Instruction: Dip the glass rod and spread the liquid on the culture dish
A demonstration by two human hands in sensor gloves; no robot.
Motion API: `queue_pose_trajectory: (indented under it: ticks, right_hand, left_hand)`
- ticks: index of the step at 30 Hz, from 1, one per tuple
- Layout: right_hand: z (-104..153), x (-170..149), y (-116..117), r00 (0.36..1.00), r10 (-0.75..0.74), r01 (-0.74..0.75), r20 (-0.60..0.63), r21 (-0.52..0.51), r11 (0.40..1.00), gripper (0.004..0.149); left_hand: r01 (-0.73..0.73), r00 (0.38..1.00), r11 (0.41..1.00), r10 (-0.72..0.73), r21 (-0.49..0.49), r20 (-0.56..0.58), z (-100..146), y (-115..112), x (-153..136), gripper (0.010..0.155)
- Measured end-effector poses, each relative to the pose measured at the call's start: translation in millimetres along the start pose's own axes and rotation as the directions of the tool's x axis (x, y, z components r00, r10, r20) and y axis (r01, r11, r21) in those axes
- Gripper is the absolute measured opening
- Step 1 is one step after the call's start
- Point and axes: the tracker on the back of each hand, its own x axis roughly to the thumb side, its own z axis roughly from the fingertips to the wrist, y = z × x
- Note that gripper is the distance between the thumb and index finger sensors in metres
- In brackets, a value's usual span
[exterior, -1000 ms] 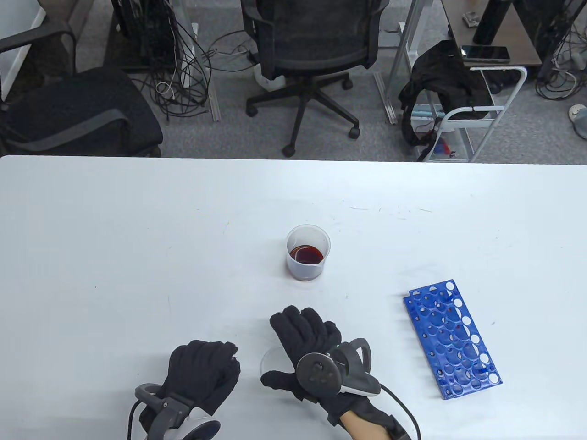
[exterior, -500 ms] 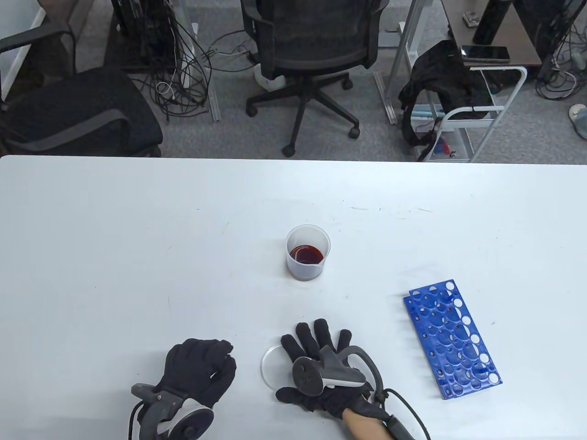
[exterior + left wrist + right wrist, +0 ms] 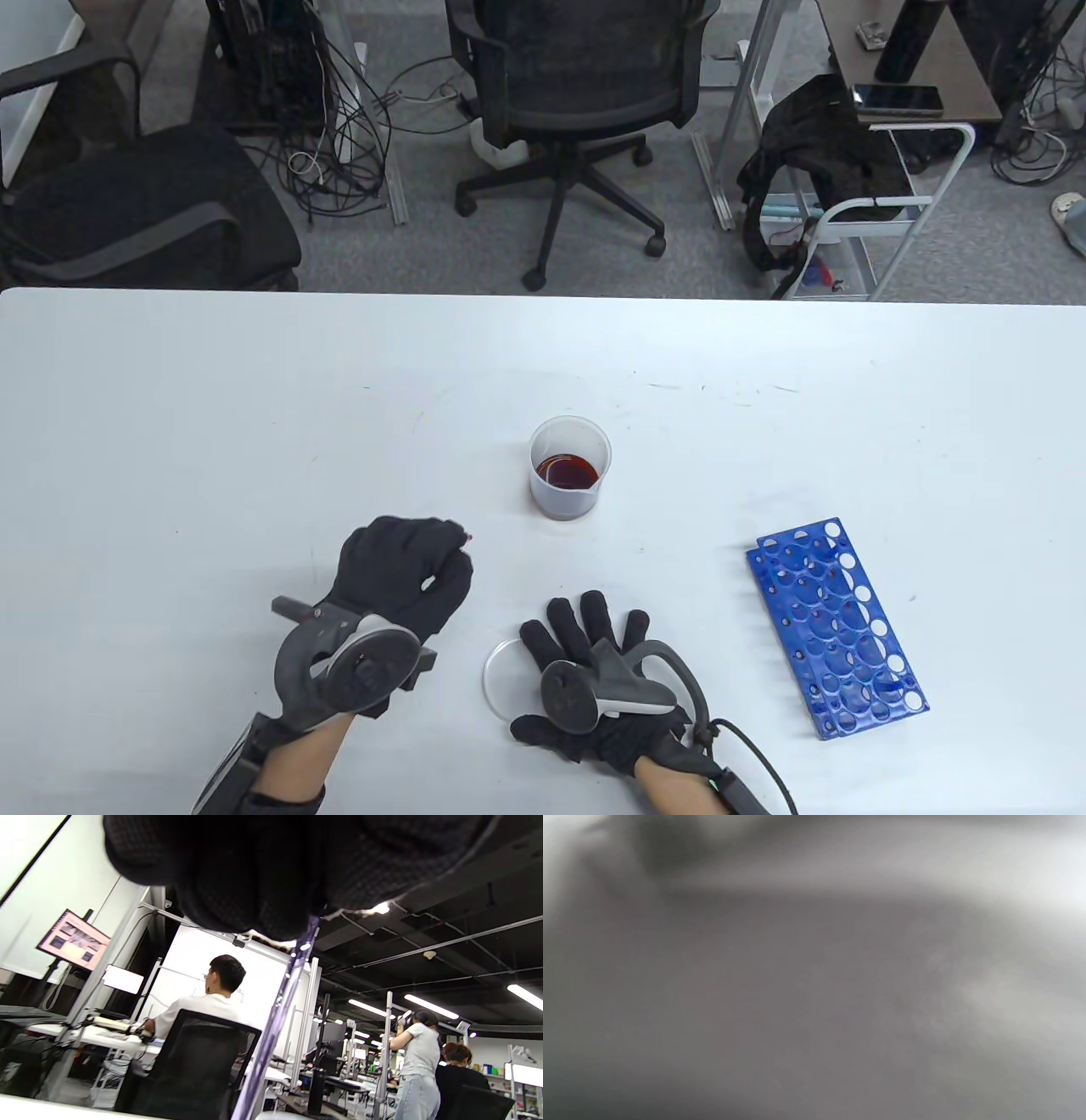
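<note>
A clear beaker (image 3: 570, 467) with dark red liquid stands mid-table. A clear culture dish (image 3: 501, 671) lies near the front edge. My right hand (image 3: 594, 645) lies flat over the dish's right part with fingers spread; most of the dish is hidden under it. My left hand (image 3: 407, 577) is closed in a fist, lifted, left of the dish and in front of the beaker. It grips a thin glass rod, whose reddish tip (image 3: 465, 535) shows at the fingers. In the left wrist view the rod (image 3: 275, 1018) runs down from my closed fingers (image 3: 263, 878). The right wrist view is a grey blur.
A blue test-tube rack (image 3: 836, 628) lies flat at the right of the white table (image 3: 254, 424). Office chairs, cables and a cart stand beyond the table's far edge.
My left hand has lifted and moved forward and right, toward the beaker, with the rod tip now showing. My right hand settled flat on the dish half a second ago and has stayed.
</note>
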Motion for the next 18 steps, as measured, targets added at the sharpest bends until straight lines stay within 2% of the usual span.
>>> queue_pose_trajectory:
  ticks: [3, 6, 10, 15, 18]
  right_hand:
    - [0, 0, 0, 1.0, -0.001, 0.001, 0.002, 0.002, 1.0, 0.099]
    - [-1, 0, 0, 1.0, -0.005, 0.005, 0.008, 0.007, 1.0, 0.099]
    - [-1, 0, 0, 1.0, -0.006, 0.006, 0.009, 0.012, 1.0, 0.1]
    - [-1, 0, 0, 1.0, -0.007, 0.006, 0.01, 0.013, 1.0, 0.1]
    - [-1, 0, 1, 1.0, -0.008, 0.007, 0.01, 0.013, 1.0, 0.099]
  left_hand:
    - [-0.044, 0.999, 0.999, 0.044, -0.014, 0.004, -34, -13, 13, 0.038]
    - [-0.054, 0.998, 0.997, 0.056, -0.063, 0.023, -57, -36, 23, 0.038]
    - [-0.061, 0.998, 0.985, 0.06, -0.161, -0.014, -82, -85, 29, 0.037]
    - [0.023, 0.999, 0.956, -0.036, -0.292, -0.038, -94, -136, 29, 0.037]
    - [0.044, 0.996, 0.939, -0.066, -0.341, -0.053, -94, -156, 28, 0.037]
